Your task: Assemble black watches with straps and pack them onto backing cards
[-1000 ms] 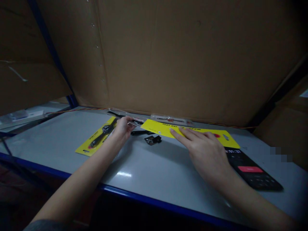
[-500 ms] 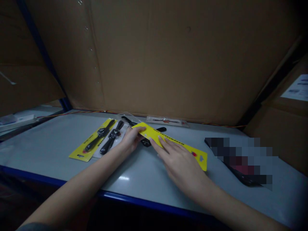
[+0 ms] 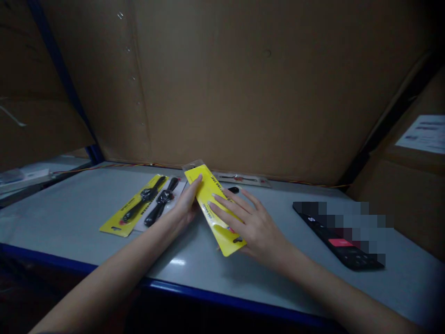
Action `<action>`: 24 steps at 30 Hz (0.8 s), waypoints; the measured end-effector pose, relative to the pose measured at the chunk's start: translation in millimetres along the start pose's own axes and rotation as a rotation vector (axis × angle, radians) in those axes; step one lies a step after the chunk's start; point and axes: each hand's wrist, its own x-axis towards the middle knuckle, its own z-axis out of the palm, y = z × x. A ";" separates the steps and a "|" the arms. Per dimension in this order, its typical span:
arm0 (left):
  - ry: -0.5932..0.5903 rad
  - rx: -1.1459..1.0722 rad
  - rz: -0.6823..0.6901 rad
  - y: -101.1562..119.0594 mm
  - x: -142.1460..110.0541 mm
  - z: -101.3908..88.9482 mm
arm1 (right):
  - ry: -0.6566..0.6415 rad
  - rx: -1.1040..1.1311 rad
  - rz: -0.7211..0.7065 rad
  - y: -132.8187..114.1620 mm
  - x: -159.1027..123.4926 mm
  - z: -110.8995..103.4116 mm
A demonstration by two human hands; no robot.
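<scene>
Yellow backing card (image 3: 210, 204): dark print along it, probably too blurred to read; paper label on carton (image 3: 422, 134): printed lines, also illegible.

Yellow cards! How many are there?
2: the held card between the left hand and right hand; the other card on the table, left of them.

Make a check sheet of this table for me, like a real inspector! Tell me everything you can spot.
Surface: grey table.
Job's things: yellow card, tilted, between both hands.
Clutter: yellow tool pack; white-backed tool pack; flat pack; black phone, partly blurred.
Grippers: left hand at the card's edge; right hand, fingers spread on its face.
Cables: thin wire along the table's back.
Surroundings: cardboard; paper label.
</scene>
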 end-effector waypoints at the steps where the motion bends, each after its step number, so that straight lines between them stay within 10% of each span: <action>1: -0.056 0.042 -0.003 -3.1 -3.7 1.7 | -0.001 -0.003 0.016 -1.5 0.6 2.1; 11: -0.213 0.203 0.064 -11.6 -10.4 1.9 | -0.044 0.030 0.069 -4.4 1.8 10.2; 24: 0.001 0.274 0.151 43.1 -4.4 -7.2 | 0.220 0.104 0.095 10.8 -7.3 3.9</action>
